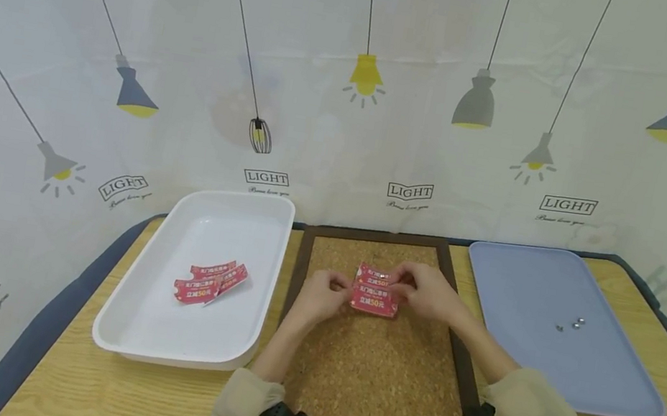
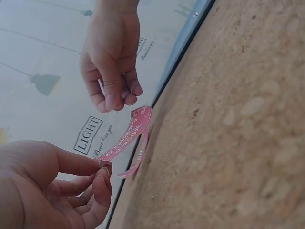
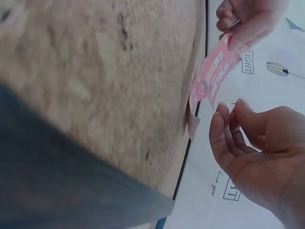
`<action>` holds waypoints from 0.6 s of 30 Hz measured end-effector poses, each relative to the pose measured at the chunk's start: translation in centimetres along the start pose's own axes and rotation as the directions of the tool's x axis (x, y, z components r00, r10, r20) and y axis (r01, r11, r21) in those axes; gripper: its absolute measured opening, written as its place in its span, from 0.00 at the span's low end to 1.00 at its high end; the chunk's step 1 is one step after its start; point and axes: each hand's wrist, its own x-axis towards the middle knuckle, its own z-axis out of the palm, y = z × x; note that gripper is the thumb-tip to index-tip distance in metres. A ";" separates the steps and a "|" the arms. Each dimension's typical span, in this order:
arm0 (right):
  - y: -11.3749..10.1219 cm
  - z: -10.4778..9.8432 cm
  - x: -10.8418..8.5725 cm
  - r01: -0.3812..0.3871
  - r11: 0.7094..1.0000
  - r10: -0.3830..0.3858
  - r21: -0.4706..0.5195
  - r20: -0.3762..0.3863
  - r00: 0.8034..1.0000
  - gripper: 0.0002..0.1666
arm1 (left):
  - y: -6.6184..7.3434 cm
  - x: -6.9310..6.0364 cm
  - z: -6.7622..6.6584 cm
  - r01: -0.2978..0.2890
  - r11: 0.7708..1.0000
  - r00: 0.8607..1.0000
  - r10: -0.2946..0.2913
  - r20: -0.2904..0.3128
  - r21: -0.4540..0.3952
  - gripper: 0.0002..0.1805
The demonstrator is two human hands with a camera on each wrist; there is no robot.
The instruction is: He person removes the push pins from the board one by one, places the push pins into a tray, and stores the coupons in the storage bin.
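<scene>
Flanking corkboard (image 1: 381,383): white bin (image 1: 238,229), blue tray (image 1: 529,297); left hand (image 1: 321,299) pinching coupon (image 1: 372,303), right hand (image 1: 430,292) pin (image 3: 233,103).

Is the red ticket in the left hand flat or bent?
Bent. In the left wrist view, the ticket curves away from the left hand, which pinches its edge.
</scene>
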 end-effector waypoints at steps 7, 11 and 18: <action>0.7 -1.4 -1.0 0.016 1.000 -0.016 0.014 -0.043 0.999 0.03 | 1.1 -0.8 -1.3 -0.015 1.000 1.000 0.015 0.011 -0.019 0.07; 1.0 -2.4 -1.6 0.016 0.999 -0.014 0.039 -0.052 0.999 0.02 | 1.4 -1.2 -2.2 -0.034 0.998 0.999 0.034 -0.001 -0.044 0.08; 1.5 -4.2 -2.7 0.015 0.999 -0.011 0.043 -0.093 0.996 0.02 | 1.9 -2.0 -4.6 -0.053 0.996 0.998 0.050 -0.047 -0.070 0.09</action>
